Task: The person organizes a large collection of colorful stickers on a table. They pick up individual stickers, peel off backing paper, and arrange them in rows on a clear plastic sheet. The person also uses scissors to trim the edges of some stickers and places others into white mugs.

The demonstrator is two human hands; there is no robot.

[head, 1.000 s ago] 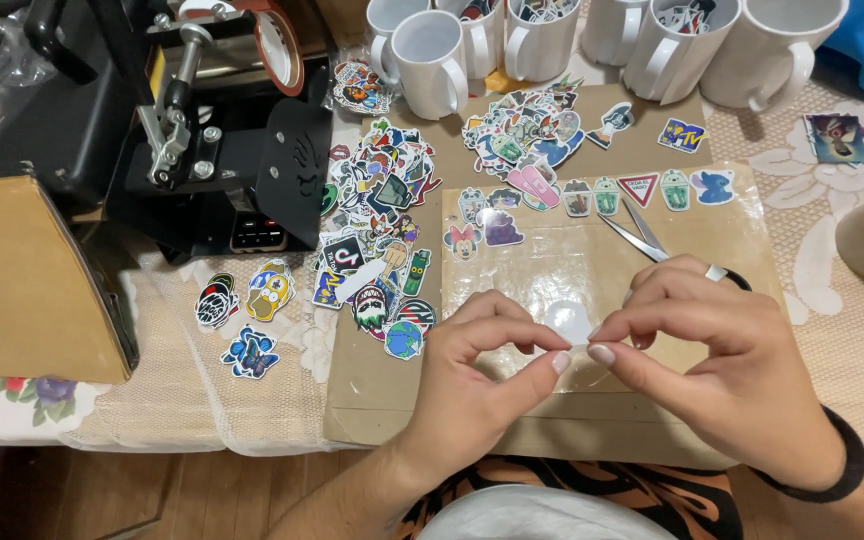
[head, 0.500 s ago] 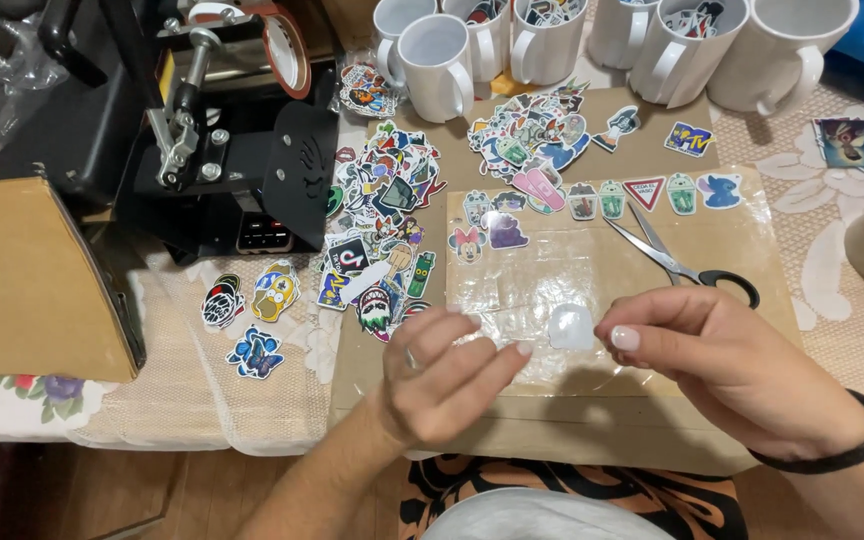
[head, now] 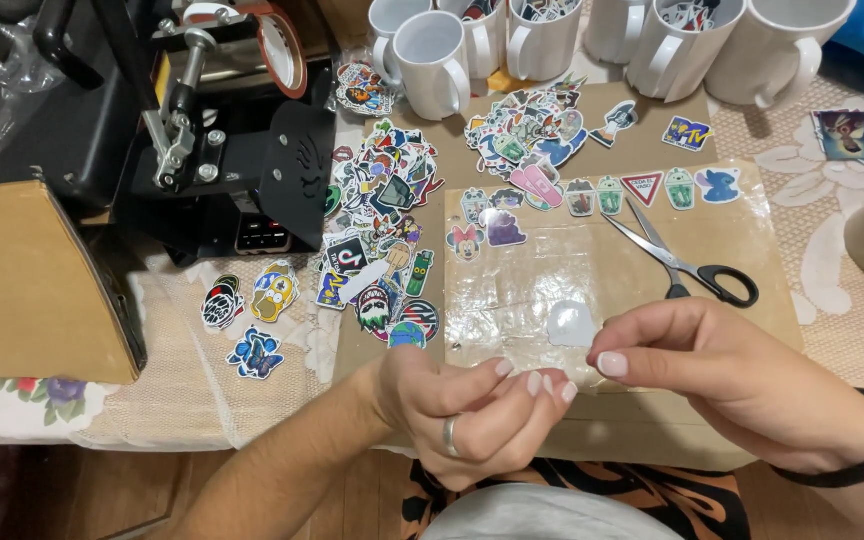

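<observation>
Since the earlier frame, the left hand (head: 472,415) is drawn back from the small white round sticker backing (head: 572,325). That backing is pinched by the right hand (head: 742,385); the left fingers are curled, nothing visibly held.

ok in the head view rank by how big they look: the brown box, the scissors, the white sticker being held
1. brown box, though it sits nearer the camera edge
2. scissors
3. white sticker, pinched by the right hand

My right hand (head: 742,395) pinches a plain white sticker backing (head: 572,325); my left hand (head: 472,410) wears a silver ring (head: 449,436); the scissors (head: 687,262) have black handles; the mugs (head: 432,60) are white; the stickers (head: 382,235) are many-coloured; the board (head: 772,300) is brown; the tablecloth (head: 182,390) is cream lace; the press (head: 212,150) is black.
</observation>
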